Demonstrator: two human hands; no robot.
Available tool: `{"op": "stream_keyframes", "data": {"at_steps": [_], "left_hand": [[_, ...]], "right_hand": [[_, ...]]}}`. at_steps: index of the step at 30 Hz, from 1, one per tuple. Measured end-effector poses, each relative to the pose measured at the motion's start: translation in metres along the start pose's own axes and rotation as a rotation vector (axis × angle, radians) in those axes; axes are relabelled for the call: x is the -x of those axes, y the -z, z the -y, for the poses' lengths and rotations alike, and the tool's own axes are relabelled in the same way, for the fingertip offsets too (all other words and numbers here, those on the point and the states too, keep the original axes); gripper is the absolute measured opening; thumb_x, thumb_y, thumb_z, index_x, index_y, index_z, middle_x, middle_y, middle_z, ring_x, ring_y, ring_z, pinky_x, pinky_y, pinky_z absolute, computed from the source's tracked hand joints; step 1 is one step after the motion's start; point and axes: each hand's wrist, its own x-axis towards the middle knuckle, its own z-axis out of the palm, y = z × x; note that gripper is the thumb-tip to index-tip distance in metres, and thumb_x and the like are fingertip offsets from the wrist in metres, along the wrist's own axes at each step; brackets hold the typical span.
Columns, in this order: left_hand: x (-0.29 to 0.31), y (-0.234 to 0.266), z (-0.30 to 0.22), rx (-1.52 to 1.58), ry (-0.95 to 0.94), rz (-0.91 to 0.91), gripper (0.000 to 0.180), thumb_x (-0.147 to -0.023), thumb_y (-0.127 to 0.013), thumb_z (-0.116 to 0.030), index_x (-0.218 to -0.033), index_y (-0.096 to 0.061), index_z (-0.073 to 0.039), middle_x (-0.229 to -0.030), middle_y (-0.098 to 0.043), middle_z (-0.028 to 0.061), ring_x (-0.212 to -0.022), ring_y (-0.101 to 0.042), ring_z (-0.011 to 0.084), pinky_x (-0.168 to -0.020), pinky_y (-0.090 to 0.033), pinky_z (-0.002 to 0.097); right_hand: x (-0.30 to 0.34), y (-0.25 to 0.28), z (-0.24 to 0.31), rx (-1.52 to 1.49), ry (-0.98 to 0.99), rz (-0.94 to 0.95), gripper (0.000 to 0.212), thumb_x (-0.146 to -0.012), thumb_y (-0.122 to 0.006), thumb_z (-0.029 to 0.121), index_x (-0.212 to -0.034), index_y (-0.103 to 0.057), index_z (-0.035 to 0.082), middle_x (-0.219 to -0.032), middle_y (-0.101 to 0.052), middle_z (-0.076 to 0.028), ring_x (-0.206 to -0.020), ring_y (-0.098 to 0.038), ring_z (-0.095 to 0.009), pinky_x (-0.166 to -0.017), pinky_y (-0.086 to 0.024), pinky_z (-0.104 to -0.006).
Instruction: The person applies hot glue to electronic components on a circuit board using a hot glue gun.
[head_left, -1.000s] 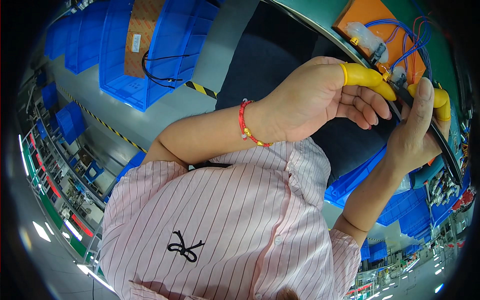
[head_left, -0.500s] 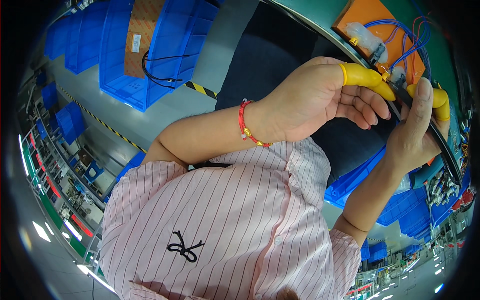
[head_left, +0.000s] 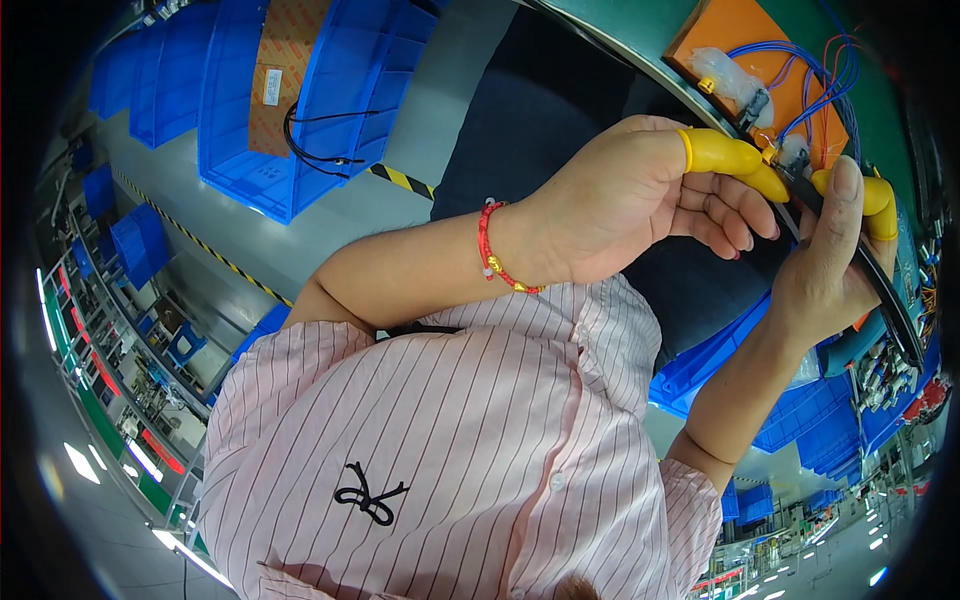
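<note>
My left hand (head_left: 640, 200), a red braided bracelet at its wrist, pinches the end of a black cable (head_left: 888, 300) between thumb and forefinger, both in yellow finger cots. Its other fingers curl loosely below. My right hand (head_left: 835, 265) closes round the same cable a little farther right; one of its fingers wears a yellow cot, and the thumb is bare. From there the cable hangs down in a curve at the right. A small yellow connector (head_left: 769, 154) shows just beyond my left fingertips; whether it joins the cable, I cannot tell.
Beyond my hands, an orange board (head_left: 730, 30) lies on the green table (head_left: 640, 22) with blue wires (head_left: 845, 75) and a clear plastic wrap (head_left: 722, 72). Metal connectors (head_left: 885, 375) cluster at the right. A blue bin (head_left: 235, 165) holding cardboard and a black cable stands at the left.
Almost nothing differs. Both hands keep their hold on the black cable, with only a very slight shift of the fingers.
</note>
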Motion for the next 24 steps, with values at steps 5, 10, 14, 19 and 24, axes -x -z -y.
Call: {"op": "stream_keyframes", "data": {"at_steps": [5, 10, 14, 19, 24], "left_hand": [[-0.0003, -0.0008, -0.0012, -0.027, 0.018, -0.010, 0.046, -0.098, -0.033, -0.029, -0.117, -0.052, 0.007, -0.097, -0.063, 0.0178, -0.080, -0.062, 0.0184, -0.075, -0.050, 0.0290], [-0.0005, 0.0008, 0.0004, -0.021, 0.007, 0.001, 0.046, -0.098, -0.032, -0.030, -0.118, -0.051, 0.007, -0.098, -0.063, 0.0180, -0.080, -0.062, 0.0188, -0.076, -0.050, 0.0294], [-0.0007, 0.0015, 0.0010, -0.018, 0.007, 0.003, 0.047, -0.098, -0.032, -0.030, -0.118, -0.051, 0.007, -0.097, -0.063, 0.0180, -0.080, -0.062, 0.0188, -0.076, -0.050, 0.0294], [-0.0010, 0.0013, 0.0012, -0.010, 0.011, 0.003, 0.047, -0.098, -0.032, -0.031, -0.119, -0.051, 0.007, -0.097, -0.063, 0.0178, -0.080, -0.062, 0.0187, -0.076, -0.050, 0.0295], [-0.0007, 0.0010, 0.0010, -0.015, 0.007, 0.005, 0.048, -0.098, -0.031, -0.031, -0.119, -0.051, 0.007, -0.098, -0.063, 0.0180, -0.080, -0.062, 0.0187, -0.076, -0.050, 0.0296]], "right_hand": [[0.0001, -0.0022, 0.0022, -0.021, -0.019, -0.019, 0.016, -0.085, -0.068, 0.014, -0.080, -0.061, 0.000, -0.068, -0.059, 0.000, -0.052, -0.043, -0.001, -0.047, -0.029, -0.0149], [0.0004, -0.0017, 0.0012, -0.034, -0.022, -0.015, 0.016, -0.085, -0.068, 0.014, -0.080, -0.061, 0.000, -0.069, -0.059, -0.001, -0.052, -0.043, -0.001, -0.047, -0.029, -0.0148], [-0.0001, -0.0014, 0.0007, -0.035, -0.013, -0.016, 0.017, -0.086, -0.068, 0.015, -0.081, -0.061, 0.000, -0.069, -0.060, -0.002, -0.052, -0.044, -0.001, -0.047, -0.030, -0.0151], [-0.0008, -0.0013, -0.0006, -0.010, 0.009, -0.014, 0.016, -0.086, -0.067, 0.015, -0.081, -0.061, 0.000, -0.069, -0.060, -0.002, -0.052, -0.045, -0.002, -0.047, -0.031, -0.0153], [-0.0006, -0.0009, -0.0002, -0.014, 0.017, -0.020, 0.016, -0.086, -0.067, 0.014, -0.082, -0.062, 0.000, -0.069, -0.060, -0.002, -0.052, -0.044, -0.002, -0.047, -0.031, -0.0151]]}}
